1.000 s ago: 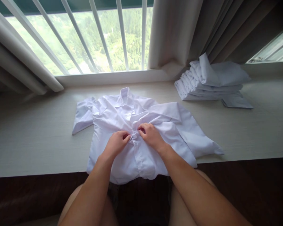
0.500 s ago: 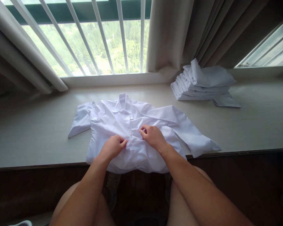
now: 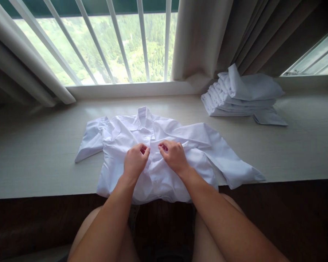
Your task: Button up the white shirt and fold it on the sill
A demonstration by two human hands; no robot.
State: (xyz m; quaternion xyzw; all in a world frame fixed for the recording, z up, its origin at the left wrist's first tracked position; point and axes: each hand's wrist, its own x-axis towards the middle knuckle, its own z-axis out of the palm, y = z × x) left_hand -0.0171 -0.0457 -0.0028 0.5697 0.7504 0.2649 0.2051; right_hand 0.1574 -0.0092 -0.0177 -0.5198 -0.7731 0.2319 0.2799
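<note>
A white long-sleeved button-up shirt lies front side up, its collar toward the window and its hem hanging over the near edge of the ledge. My left hand is closed, thumb and fingers pinched at the button placket around mid-chest. Across a small gap, my right hand pinches the shirt front on the other side of the placket. Both sets of fingertips are partly hidden by the curled fingers. One sleeve is spread out to the left, and the other slants to the right, reaching the front edge.
A stack of folded white garments sits at the back right of the pale ledge. Behind are a barred window and grey curtains. My knees are below the ledge's front edge.
My left hand has moved up along the placket toward the collar, and my right hand slightly up and left. The camera view has shifted a little; the shirt lies much as before.
</note>
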